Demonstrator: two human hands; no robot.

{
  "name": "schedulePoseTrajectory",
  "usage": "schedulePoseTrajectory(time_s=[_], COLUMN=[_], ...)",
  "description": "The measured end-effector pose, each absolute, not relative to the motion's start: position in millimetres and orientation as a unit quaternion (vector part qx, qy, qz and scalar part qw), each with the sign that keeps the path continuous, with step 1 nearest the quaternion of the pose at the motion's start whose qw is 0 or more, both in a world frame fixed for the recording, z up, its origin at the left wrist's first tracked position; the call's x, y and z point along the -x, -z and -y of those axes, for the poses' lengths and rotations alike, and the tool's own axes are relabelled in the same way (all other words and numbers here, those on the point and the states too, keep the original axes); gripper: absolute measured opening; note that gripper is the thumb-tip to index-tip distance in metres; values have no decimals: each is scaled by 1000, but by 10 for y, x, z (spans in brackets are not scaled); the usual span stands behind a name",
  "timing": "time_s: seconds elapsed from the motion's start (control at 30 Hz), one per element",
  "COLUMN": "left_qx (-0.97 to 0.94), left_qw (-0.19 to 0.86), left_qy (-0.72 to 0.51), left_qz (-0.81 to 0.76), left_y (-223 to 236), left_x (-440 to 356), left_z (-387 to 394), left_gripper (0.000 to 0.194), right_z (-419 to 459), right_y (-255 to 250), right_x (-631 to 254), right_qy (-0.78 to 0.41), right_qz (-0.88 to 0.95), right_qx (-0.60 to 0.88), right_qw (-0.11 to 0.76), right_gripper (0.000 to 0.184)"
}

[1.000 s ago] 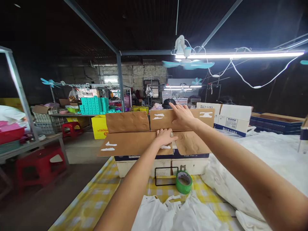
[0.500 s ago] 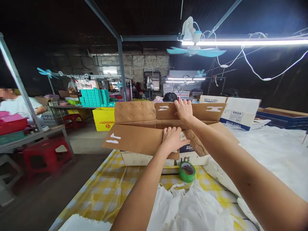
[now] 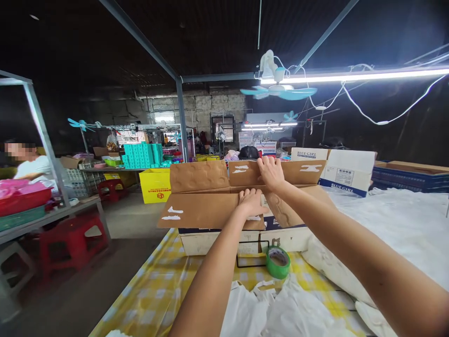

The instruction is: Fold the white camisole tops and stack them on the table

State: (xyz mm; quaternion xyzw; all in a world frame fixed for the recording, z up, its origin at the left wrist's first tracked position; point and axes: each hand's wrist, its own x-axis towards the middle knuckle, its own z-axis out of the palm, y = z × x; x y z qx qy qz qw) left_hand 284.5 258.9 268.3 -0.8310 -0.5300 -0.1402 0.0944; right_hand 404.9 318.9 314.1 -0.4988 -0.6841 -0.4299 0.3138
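The cardboard box (image 3: 203,244) is sitting at the centre of the frame on a yellow checked tablecloth (image 3: 150,281), its brown flaps opening outward. The left hand (image 3: 251,204) is lying on the near flap (image 3: 206,210), just right of the middle; its fingers are bending slightly and spreading a little, while its thumb is pointing away to the right. Above it, the right hand (image 3: 271,174) is reaching to the far flap (image 3: 298,173), with its fingers curling at the top edge and lying close together; whether the thumb is pinching the cardboard, I cannot tell.

Below the hands, a roll of green tape (image 3: 278,271) is standing just in front of the box, beside a black wire frame (image 3: 252,266). White cloth (image 3: 280,309) is spreading across the bottom centre, and a larger white heap (image 3: 396,220) is filling the right of the frame. Behind that heap, a white and blue carton (image 3: 347,171) is standing open.

At the left edge, a person in a white top (image 3: 40,168) is staying behind a red basin (image 3: 24,200), above a red stool (image 3: 75,243). A blue fan (image 3: 278,91) is hanging in the upper right, beside a glowing tube light (image 3: 351,76).
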Motion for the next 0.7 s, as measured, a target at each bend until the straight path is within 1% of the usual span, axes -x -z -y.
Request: schedulePoseTrajectory(time_s=[0.17,0.37,0.57,0.7], left_qx=[830,843,855,850], left_qw=[107,120,123,119], left_qy=[136,134,147,138], left_qz=[530,507,482,495], left_y=[-2611,-2505,-2395,-2453], left_x=[-2864,-2852,-2832,-2844], left_z=[-2413,-2166,-2064,-2158], left_gripper=[55,45,45,47], right_z=[-3183,-3363,-3523,-3521], right_y=[-3089,-3057,-3026,-3029], right_x=[-4015,-3914,-3862,-3845], right_qy=[467,450,427,425], right_qz=[669,671,686,688], right_qx=[499,507,506,506], right_qw=[293,299,302,301], right_gripper=[36,31,32,31])
